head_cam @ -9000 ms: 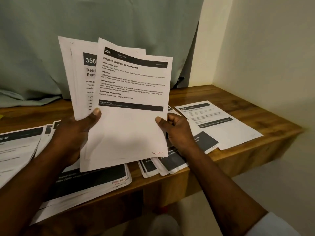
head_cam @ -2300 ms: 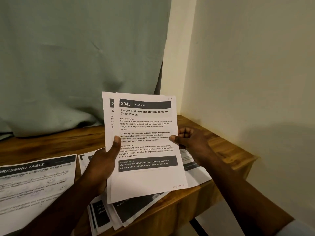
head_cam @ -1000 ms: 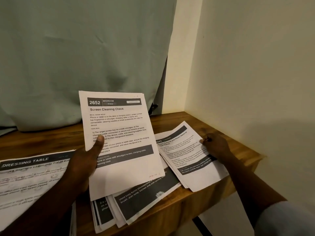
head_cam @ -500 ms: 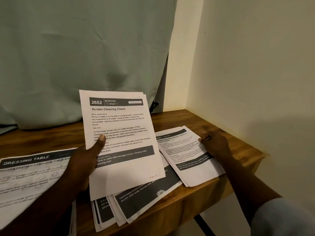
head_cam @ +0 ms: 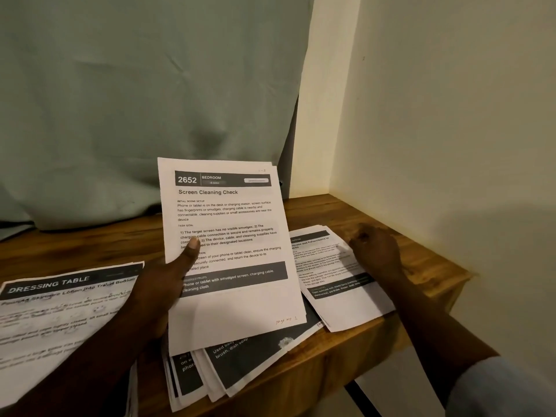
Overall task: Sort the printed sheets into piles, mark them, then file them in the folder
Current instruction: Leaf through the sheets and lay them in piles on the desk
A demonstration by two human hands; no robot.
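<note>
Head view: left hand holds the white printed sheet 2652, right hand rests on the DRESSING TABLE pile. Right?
No. Head view: the right hand rests on the white printed pile by the wall corner; the white DRESSING TABLE sheet lies far left. The left hand does hold the white 2652 sheet.

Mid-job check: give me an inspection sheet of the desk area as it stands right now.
Surface: wooden desk set in a corner, bare wood at the back.
Job's things: sheet 2652, "Screen Cleaning Check", held up; right pile flat near the desk's right end; middle pile fanned at the front edge; left pile topped by "Dressing Table". No folder seen.
Clutter: nothing seen.
Hands: left hand grips sheet 2652, thumb on its face; right hand on the right pile, blurred, fingers unclear.
Cables: nothing seen.
Surroundings: green curtain behind, cream wall at right.
</note>
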